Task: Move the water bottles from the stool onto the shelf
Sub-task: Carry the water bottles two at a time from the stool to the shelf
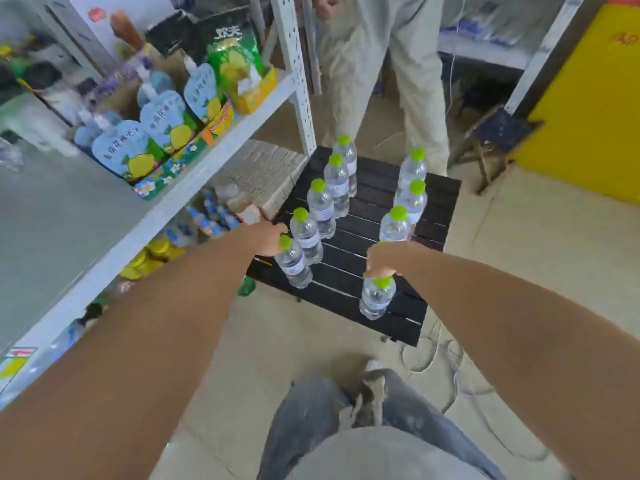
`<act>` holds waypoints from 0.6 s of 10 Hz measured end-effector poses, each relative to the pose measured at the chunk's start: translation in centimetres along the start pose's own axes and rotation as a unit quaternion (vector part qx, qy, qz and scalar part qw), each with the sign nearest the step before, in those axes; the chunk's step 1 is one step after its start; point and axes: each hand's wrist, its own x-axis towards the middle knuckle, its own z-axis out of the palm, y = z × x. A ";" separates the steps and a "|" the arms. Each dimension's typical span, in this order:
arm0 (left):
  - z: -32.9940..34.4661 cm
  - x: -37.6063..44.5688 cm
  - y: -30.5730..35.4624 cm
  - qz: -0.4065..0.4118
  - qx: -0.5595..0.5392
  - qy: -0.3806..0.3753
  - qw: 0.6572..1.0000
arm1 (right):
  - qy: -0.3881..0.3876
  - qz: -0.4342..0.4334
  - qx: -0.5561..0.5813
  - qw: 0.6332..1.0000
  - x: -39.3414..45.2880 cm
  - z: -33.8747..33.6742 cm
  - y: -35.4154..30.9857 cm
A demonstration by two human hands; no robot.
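Two bare hands are down at the near end of the low black slatted stool (429, 202), each on a clear plastic water bottle with a lime-green cap. The right hand (382, 259) has its fingers curled shut over the cap of the near right bottle (376, 297), pinching it from above; the left hand (268, 239) is wrapped round the neck and shoulder of the near left bottle (294, 265), though how tightly its fingers close is hidden behind the bottle. Beyond the left fingers four more bottles (322, 207) run away in a row, and beyond the right fingers three others (410, 199) stand upright, so nine remain on the stool. A good lift probably means a firm grip below each cap and a straight rise, to keep from knocking the close neighbours. Left of the left hand the white metal shelf (194, 181) carries blue pouches printed with yellow fruit (162, 121) and a green bag (235, 58); their Chinese writing is too blurred to read, and the bottle labels show no legible brand.
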 end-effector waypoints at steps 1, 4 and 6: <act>0.7 1.1 0.8 0.060 0.050 -0.048 0.996 | -0.054 0.007 -0.007 0.998 0.6 2.2 0.3; 1.3 4.1 2.6 0.101 0.025 -0.108 0.989 | -0.030 0.005 -0.104 0.994 1.1 5.5 -0.6; 0.4 5.9 1.7 0.161 -0.051 -0.104 0.980 | 0.057 -0.003 -0.042 0.997 3.0 4.3 -2.1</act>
